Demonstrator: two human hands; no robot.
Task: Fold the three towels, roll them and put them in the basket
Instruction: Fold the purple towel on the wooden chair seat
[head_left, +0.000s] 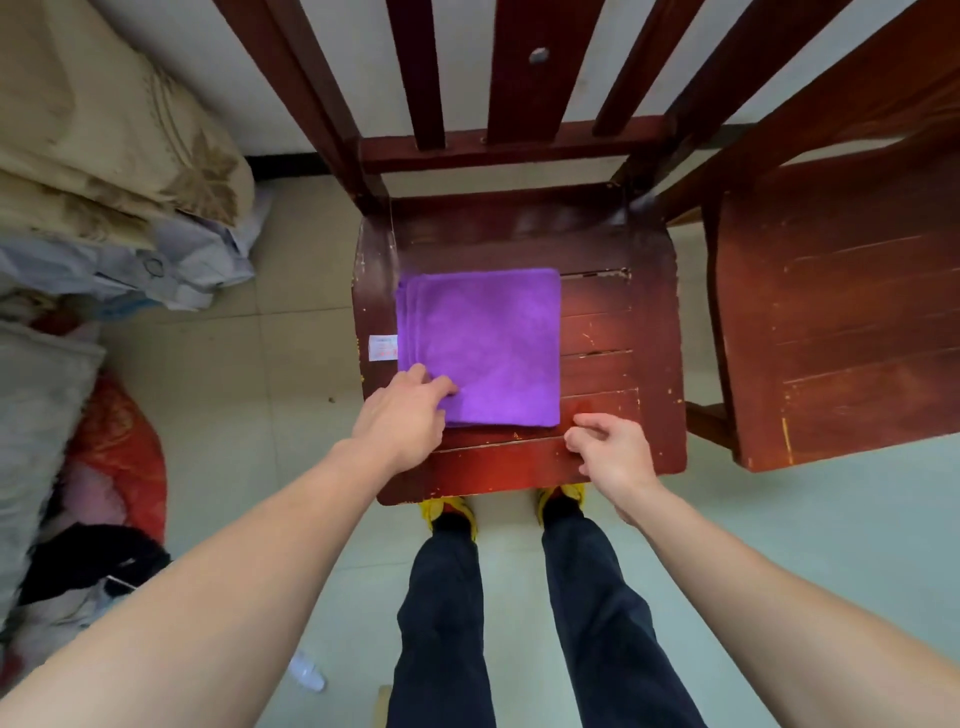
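Note:
A purple towel (488, 343), folded into a flat square of several layers, lies on the seat of a dark red wooden chair (597, 457). A white label sticks out from the towel's left edge. My left hand (402, 415) rests on the towel's near left corner, fingers stretched over the cloth. My right hand (610, 449) hovers just off the near right corner with fingers loosely curled, holding nothing. No basket and no other towels are in view.
A second red wooden chair (841, 322) stands close on the right. Piled bedding and clothes (104, 171) fill the left side of the tiled floor. My legs and yellow shoes (452, 512) stand right at the chair's front edge.

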